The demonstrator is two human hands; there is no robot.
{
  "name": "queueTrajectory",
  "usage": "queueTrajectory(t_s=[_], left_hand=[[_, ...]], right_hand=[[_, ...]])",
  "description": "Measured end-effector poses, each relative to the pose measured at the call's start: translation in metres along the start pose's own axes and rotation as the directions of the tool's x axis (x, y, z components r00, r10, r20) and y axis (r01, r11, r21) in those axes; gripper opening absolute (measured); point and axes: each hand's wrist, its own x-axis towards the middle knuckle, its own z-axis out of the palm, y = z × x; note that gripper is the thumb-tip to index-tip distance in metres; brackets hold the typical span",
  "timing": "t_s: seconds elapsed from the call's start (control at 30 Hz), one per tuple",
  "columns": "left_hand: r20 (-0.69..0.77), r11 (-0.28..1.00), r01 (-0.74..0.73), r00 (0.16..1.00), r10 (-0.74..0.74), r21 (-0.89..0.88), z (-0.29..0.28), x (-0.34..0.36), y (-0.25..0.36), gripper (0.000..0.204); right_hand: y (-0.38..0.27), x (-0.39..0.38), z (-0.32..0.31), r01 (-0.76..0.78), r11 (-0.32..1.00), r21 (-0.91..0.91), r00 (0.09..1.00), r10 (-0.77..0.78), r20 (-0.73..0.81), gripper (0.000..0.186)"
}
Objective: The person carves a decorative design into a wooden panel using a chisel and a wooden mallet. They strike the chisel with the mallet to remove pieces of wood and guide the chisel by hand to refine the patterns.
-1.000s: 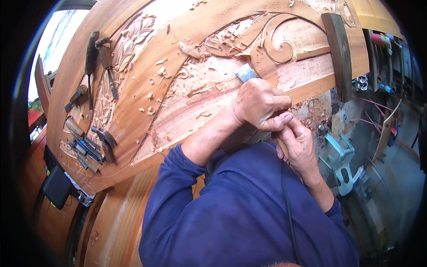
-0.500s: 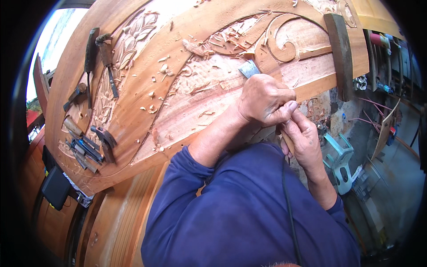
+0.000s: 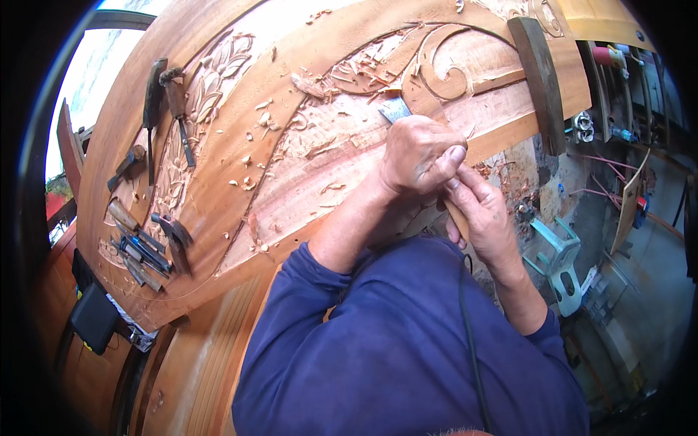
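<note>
A wide chisel's blade (image 3: 395, 110) rests on the carved wooden panel (image 3: 211, 185), at the edge of a recessed area below a scroll. My left hand (image 3: 420, 154) is closed round the chisel just behind its blade. Below and to the right, my right hand (image 3: 476, 212) grips the wooden handle (image 3: 456, 221), its thumb along it, close against my left hand. Pale shavings (image 3: 327, 192) lie scattered over the panel and its carving.
Dark-handled tools (image 3: 153, 98), a hammer (image 3: 174, 240) and several chisels (image 3: 138, 247) lie on the panel's left. A dark wooden bar (image 3: 536, 83) crosses its right end. Below are a pale green plastic chair (image 3: 560, 276), a leaning board (image 3: 627, 203) and a black pouch (image 3: 94, 320).
The whole view has shifted slightly. My hands and the chisel have moved a little against the panel, both still gripping it, with the blade staying near the same scroll.
</note>
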Motion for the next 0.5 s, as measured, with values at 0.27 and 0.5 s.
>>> queueTrajectory(t_s=[0.27, 0.5], left_hand=[[-0.047, 0.999, 0.033, 0.998, -0.032, 0.016, -0.003, 0.006, 0.001, 0.037], [-0.028, 0.997, 0.048, 0.998, -0.050, -0.068, -0.006, 0.007, 0.006, 0.034]], right_hand=[[0.014, 0.014, 0.008, 0.071, 0.990, 0.124, 0.997, -0.067, -0.041, 0.046], [-0.013, 0.002, 0.010, -0.014, 0.998, 0.061, 0.999, 0.017, -0.044, 0.047]])
